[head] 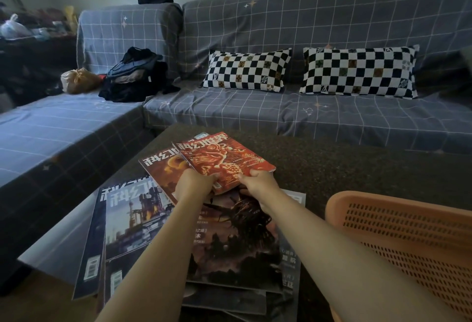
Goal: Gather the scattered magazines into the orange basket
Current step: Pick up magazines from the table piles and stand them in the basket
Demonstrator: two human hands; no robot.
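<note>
A red magazine (224, 155) lies at the far end of a loose pile on the dark table (344, 158). My left hand (195, 181) and my right hand (258, 181) both grip its near edge. Under it sits a second orange-red magazine (161, 168). Nearer to me lie a blue magazine (132, 219) with a city cover and a dark brown one (235, 240), with several more beneath. The orange basket (408, 240), perforated plastic, stands at the right of the pile, close to my right forearm.
A grey checked sofa (281, 112) runs behind and along the left of the table. Two black-and-white checkered pillows (246, 71) lean on its back. A dark pile of clothes (135, 79) and a tan bag (79, 80) sit in its corner.
</note>
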